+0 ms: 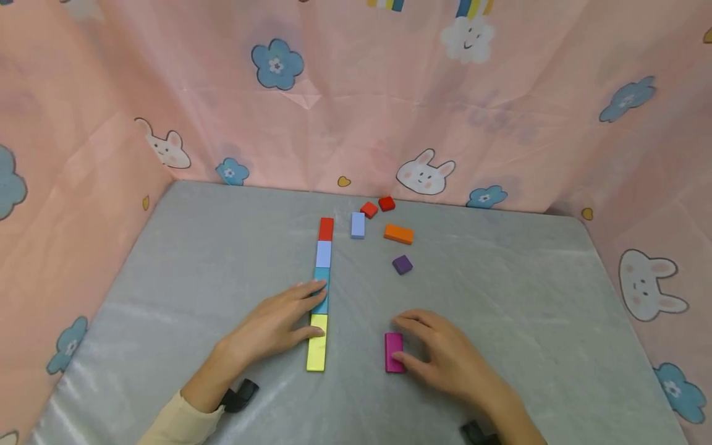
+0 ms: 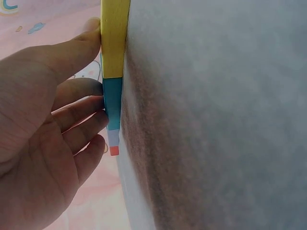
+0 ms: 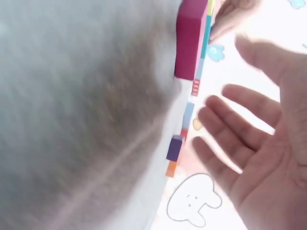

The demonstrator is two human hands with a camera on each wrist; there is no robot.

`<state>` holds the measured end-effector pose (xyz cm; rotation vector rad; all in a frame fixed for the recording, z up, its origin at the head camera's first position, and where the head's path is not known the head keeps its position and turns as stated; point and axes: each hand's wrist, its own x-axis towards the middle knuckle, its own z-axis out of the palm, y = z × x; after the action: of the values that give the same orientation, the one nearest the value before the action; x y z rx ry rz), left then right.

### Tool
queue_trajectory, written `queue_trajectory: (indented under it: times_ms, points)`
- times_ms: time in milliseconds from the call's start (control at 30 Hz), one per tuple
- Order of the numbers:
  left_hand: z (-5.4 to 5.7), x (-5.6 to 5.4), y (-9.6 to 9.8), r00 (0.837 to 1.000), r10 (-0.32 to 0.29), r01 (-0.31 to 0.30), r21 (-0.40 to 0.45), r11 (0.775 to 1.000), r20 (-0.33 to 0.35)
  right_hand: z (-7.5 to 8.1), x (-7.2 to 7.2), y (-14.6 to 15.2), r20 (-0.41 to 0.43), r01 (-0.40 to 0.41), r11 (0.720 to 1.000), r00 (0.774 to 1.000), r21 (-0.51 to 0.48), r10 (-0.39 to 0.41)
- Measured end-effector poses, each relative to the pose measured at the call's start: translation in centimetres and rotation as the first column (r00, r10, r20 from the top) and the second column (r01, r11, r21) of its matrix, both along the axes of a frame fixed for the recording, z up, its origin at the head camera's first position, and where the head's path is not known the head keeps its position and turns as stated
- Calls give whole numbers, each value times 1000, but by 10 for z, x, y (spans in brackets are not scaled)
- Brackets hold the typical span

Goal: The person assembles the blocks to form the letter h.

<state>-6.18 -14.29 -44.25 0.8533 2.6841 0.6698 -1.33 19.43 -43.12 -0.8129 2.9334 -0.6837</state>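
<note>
Yellow block (image 1: 317, 349) is closest, and the left hand (image 1: 272, 324) has its thumb on it, fingers slightly apart, resting on the blue block (image 1: 322, 274) just past it. Pink block (image 1: 392, 345) sits right of the yellow one, right hand (image 1: 442, 355) beside it, fingers spread. Beyond yellow: purple block (image 1: 402, 264) to the right, light blue block (image 1: 324, 254) in line, orange block (image 1: 398, 234) to the right, red block (image 1: 326, 229) in line

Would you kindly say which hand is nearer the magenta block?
Right. The right hand is beside the magenta block; the left hand is farther left, at the yellow block.
</note>
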Motion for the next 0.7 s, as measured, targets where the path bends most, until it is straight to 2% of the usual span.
queue_trajectory:
  times_ms: [133,300,433,700]
  points:
    - [-1,1,1,1000,-1,1,5,1000,-7,6,-9,3,-70,2,999,998,-35,-5]
    - [-2,0,2,1000,-11,12,21,1000,-26,13,-21,4,-132,-7,1000,991,-28,4]
    - [-3,0,2,999,-8,8,25,1000,-32,15,-31,3,-131,-21,999,991,-34,16]
    - [-2,1,0,1000,-3,3,23,1000,-11,15,-49,2,-80,-13,999,997,-30,11]
